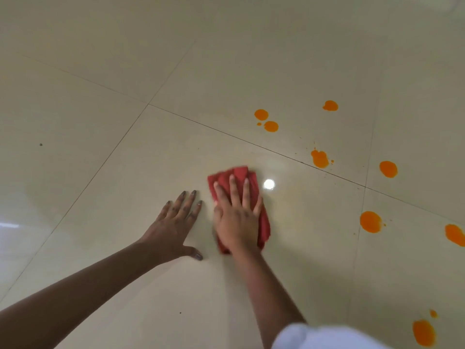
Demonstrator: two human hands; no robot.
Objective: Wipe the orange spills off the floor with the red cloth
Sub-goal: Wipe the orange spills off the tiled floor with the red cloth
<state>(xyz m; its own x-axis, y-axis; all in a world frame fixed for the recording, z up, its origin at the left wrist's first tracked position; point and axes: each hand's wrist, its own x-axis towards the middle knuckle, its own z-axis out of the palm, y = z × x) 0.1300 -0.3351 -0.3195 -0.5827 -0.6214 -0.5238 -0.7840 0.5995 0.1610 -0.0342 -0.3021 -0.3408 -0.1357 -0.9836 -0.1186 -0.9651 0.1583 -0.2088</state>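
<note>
Right hand (236, 217) flat w/ fingers spread, pressing red cloth (251, 180); left hand (173, 227) splayed, holding nothing; risk: soaked cloth smears orange spills (320, 158) across floor (125, 96).

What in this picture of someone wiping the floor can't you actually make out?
- Floor under the red cloth: covered by the cloth and the right hand, head view.
- Orange spill at the right edge: cut off by the frame.
- White fabric at the bottom: blurred, too close.
- Dark speck on the left tile: too small.
</note>
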